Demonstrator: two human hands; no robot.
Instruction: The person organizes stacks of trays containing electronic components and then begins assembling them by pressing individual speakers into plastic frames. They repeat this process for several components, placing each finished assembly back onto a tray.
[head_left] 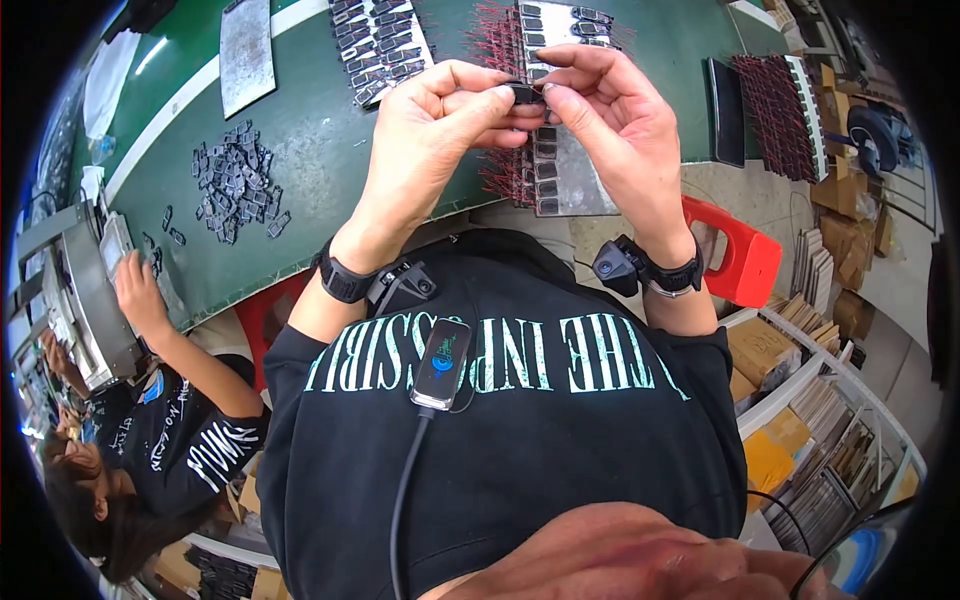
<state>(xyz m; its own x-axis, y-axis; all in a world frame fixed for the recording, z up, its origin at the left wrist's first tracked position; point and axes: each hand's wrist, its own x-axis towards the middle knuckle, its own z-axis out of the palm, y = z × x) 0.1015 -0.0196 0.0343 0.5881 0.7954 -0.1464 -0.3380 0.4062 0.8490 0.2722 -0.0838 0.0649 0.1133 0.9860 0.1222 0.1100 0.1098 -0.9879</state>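
Over the near side of the green table, I hold a small black rectangular part (pixel 522 93) between my two hands. My left hand (pixel 432 128) pinches its left end between thumb and fingers. The thumb and forefinger of my right hand (pixel 622 125) close on its right end; the fingertips partly hide the piece. Under my hands lies a pale board (pixel 585 180) with a row of similar black parts (pixel 545 165) along it. Thin red wires (pixel 495 45) stick out from its left side.
A heap of small black parts (pixel 238 185) lies left on the green table (pixel 315 150). Another loaded board (pixel 380 45) and a metal plate (pixel 247 60) are behind. A black tray (pixel 726 110), a red-wired board (pixel 785 115) and red stool (pixel 740 255) are right. A co-worker's hand (pixel 140 290) reaches in left.
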